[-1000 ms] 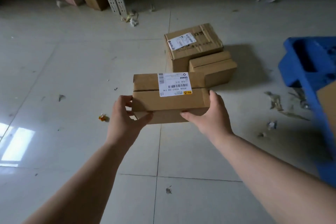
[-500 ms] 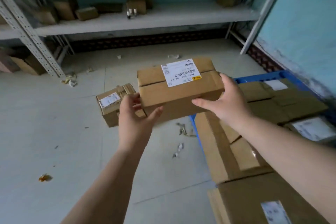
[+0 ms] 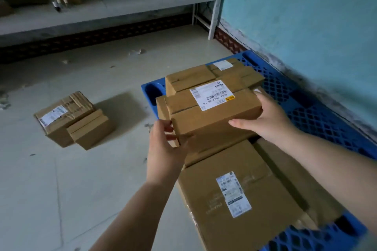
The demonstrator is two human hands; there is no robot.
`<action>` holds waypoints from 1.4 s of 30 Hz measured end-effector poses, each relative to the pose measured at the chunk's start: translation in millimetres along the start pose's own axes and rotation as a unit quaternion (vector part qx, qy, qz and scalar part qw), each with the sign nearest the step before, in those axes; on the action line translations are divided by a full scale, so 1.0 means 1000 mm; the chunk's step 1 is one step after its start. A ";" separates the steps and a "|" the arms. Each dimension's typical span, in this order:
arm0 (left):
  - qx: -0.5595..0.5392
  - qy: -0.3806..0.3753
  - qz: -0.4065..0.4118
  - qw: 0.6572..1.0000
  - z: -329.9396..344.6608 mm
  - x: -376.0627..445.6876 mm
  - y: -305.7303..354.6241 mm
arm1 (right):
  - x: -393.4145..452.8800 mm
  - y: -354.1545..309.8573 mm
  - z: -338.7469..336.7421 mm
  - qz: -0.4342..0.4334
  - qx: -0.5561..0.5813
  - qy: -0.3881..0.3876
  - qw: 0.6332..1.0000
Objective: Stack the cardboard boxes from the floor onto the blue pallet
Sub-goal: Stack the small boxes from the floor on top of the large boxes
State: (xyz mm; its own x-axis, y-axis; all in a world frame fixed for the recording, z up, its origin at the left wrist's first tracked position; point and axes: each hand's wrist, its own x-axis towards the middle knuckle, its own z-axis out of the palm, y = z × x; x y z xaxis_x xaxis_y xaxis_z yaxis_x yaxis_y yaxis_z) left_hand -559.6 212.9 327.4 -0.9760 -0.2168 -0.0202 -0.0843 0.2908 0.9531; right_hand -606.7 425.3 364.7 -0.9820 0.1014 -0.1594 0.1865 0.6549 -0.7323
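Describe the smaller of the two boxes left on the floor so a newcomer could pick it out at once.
Start at the blue pallet by the teal wall, then look left across the tiled floor to two boxes touching each other. The smaller box is the nearer one. Unlike the larger box behind it, it shows no white shipping label.

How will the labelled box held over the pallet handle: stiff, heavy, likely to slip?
Likely stiff: the labelled box keeps square edges though gripped only at its ends by the left hand and right hand. Probably light, since the fingers look relaxed. Matte cardboard suggests little slip; flat faces should sit steady on the boxes on the blue pallet.
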 end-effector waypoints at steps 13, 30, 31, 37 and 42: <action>0.055 -0.106 -0.020 0.993 0.223 -0.018 -0.008 | 0.049 0.202 -0.103 0.070 0.186 0.032 0.980; 0.098 -0.177 -0.091 0.975 0.365 -0.006 -0.110 | 0.132 0.352 -0.077 0.157 0.215 0.011 0.964; 0.101 -0.175 -0.082 0.976 0.368 -0.004 -0.112 | 0.135 0.356 -0.075 0.165 0.226 0.016 0.960; 0.091 -0.141 -0.091 0.982 0.375 0.015 -0.117 | 0.157 0.355 -0.061 0.154 0.179 0.042 0.971; 0.091 -0.166 -0.119 0.975 0.366 0.023 -0.116 | 0.158 0.346 -0.060 0.174 0.131 0.038 0.975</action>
State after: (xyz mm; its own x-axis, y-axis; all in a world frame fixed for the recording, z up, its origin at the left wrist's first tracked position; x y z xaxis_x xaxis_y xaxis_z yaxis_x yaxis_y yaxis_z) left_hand -645.8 515.1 105.6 -0.9329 0.0067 -0.3600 -0.3213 0.4359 0.8407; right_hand -699.5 713.1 125.7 -0.8553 0.3450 -0.3864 0.5007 0.3588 -0.7878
